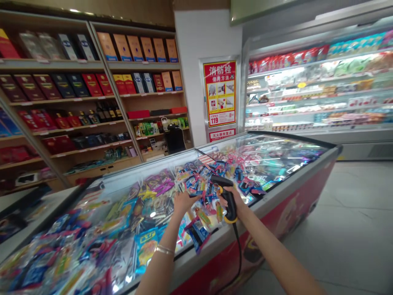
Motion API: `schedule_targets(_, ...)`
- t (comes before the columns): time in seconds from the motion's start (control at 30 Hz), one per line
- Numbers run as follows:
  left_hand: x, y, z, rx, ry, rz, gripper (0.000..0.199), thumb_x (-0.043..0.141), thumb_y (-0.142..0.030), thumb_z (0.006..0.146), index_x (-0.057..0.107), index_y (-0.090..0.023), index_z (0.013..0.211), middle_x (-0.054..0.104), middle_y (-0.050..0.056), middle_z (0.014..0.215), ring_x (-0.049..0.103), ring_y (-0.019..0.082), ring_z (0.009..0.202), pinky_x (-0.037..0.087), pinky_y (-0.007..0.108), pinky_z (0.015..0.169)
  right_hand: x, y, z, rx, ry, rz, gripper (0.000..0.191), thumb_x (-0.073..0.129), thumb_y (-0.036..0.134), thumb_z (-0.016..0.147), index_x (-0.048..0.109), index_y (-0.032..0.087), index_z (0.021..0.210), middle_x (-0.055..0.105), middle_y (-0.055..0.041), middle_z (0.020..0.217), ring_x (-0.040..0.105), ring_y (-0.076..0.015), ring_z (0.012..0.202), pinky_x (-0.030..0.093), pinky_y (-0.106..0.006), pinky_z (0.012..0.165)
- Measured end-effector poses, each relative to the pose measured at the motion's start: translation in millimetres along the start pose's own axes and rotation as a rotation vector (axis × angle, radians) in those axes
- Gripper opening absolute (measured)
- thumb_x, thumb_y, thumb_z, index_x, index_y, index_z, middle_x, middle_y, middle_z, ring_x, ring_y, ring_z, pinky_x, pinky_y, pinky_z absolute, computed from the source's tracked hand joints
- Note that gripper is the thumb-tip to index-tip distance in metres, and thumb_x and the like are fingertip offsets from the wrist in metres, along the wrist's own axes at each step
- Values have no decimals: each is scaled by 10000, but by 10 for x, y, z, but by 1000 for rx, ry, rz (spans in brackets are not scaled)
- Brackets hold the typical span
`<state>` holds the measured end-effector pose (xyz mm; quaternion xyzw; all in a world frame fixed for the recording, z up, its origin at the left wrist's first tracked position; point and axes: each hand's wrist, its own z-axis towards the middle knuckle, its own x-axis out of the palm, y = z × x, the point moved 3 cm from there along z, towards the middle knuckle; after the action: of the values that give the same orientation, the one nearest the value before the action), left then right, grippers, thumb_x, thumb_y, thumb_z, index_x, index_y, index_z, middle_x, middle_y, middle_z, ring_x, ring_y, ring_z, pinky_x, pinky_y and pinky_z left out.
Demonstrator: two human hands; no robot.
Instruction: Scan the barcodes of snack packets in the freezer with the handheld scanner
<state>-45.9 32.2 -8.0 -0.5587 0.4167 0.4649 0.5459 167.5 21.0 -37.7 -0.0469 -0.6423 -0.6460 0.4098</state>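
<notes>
My right hand (239,204) is wrapped round the grip of a black and yellow barcode scanner (230,205), its head tilted to the left and its cable hanging down the freezer's side. To its left, my left hand (183,203) reaches over a heap of small wrapped packets (201,182), fingers apart and thumb stretched toward the scanner. Whether those fingertips touch a packet I cannot tell. One blue and pink packet (198,235) lies over the near rim, below the hands. The heap rests on the glass top of a chest freezer (285,192).
More packets (61,254) are spread at the lower left, beside a blue snack bag (146,248). Shelves of boxes (104,85) and a black chair (174,139) stand behind. A red and yellow sign (219,94) hangs on the wall; an open refrigerated display (319,98) is at right.
</notes>
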Motion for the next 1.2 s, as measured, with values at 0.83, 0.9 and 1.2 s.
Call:
schedule_targets(0.83,-149,13,-176,168,-610,-455,424,593,-293,822,463,-216,1218,603,115,1179,616,258,1026,493,357,817,78,-24,-38,124,116,-149,326,548,468,729,567,161,619,439,22,370,358,-83,335,293,-221,387)
schedule_targets(0.9,-139,26,-165,155,-597,-428,428,592,-297,822,461,-208,1220,599,119,1176,617,261,1020,496,363,818,68,-29,-38,124,108,-158,336,544,469,731,576,157,612,440,17,368,362,-86,335,299,-229,392)
schedule_targets(1.2,-134,46,-164,133,-578,-364,384,592,-288,820,494,-209,1183,622,105,1093,638,257,936,507,346,752,58,-37,-42,118,126,-193,353,509,462,764,602,152,625,438,12,368,352,-92,348,325,-235,418)
